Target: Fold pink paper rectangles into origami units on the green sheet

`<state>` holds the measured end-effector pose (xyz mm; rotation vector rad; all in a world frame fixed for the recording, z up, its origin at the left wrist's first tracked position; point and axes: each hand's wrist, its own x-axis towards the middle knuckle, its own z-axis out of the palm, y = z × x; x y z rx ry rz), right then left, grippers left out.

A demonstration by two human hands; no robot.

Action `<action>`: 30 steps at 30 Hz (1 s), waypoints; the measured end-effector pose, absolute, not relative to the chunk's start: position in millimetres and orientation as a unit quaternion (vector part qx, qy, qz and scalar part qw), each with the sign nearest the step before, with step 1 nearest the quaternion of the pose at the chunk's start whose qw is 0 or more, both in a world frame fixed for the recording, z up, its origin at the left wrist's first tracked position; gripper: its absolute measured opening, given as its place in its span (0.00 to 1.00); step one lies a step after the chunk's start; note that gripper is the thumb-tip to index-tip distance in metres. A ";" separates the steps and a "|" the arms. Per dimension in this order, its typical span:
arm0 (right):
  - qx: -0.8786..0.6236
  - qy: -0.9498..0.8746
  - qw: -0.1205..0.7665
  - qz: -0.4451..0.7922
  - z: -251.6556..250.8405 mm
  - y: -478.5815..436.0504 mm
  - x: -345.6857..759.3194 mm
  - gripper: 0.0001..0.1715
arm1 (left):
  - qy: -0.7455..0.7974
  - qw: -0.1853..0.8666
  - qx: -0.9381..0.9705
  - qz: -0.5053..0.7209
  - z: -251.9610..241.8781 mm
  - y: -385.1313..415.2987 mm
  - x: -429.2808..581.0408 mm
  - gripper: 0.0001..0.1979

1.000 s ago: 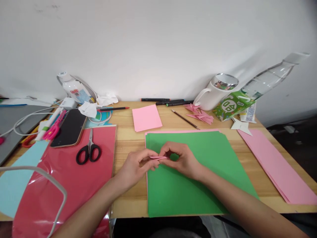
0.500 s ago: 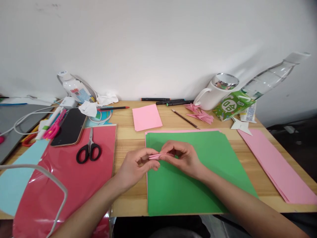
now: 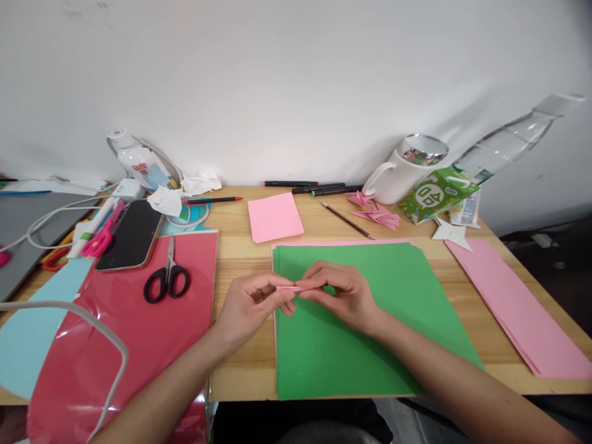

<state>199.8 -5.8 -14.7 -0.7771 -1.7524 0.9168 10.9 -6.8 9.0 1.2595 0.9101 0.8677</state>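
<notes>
Between both hands is a small folded piece of pink paper, seen nearly edge-on and mostly covered by fingers. My left hand pinches its left end between thumb and fingers. The right end is pinched by my right hand, thumb below and fingers above. Both hands hover over the left part of a stack of green paper, which lies on pink sheets. Behind them sits a stack of square pink paper. Folded pink paper shapes lie farther back by the mug.
Black-handled scissors rest on a red sheet pack, beside a phone. A pencil, markers, a white mug, a green packet and a clear bottle stand or lie behind. Pink strips are at right.
The folded pink paper is now flatter and thinner between my fingers, with less of it showing. My hands have stayed in almost the same place.
</notes>
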 end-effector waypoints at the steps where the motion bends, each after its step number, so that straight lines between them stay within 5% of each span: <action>1: -0.318 -0.716 0.489 0.383 -14.9 -5.5 199.6 0.04 | 0.398 0.629 0.549 0.380 9.3 -7.0 11.1 0.05; 11: -0.363 -0.646 0.504 0.445 -15.2 -8.5 197.2 0.09 | 0.411 0.604 0.569 0.377 10.5 -7.1 9.9 0.05; 17: -0.352 -0.695 0.507 0.369 -13.5 -8.4 197.2 0.03 | 0.402 0.596 0.574 0.392 6.4 -7.8 10.2 0.06; 30: -0.350 -0.730 0.512 0.288 -11.7 -7.8 197.7 0.06 | 0.391 0.606 0.560 0.408 7.9 -7.9 10.9 0.08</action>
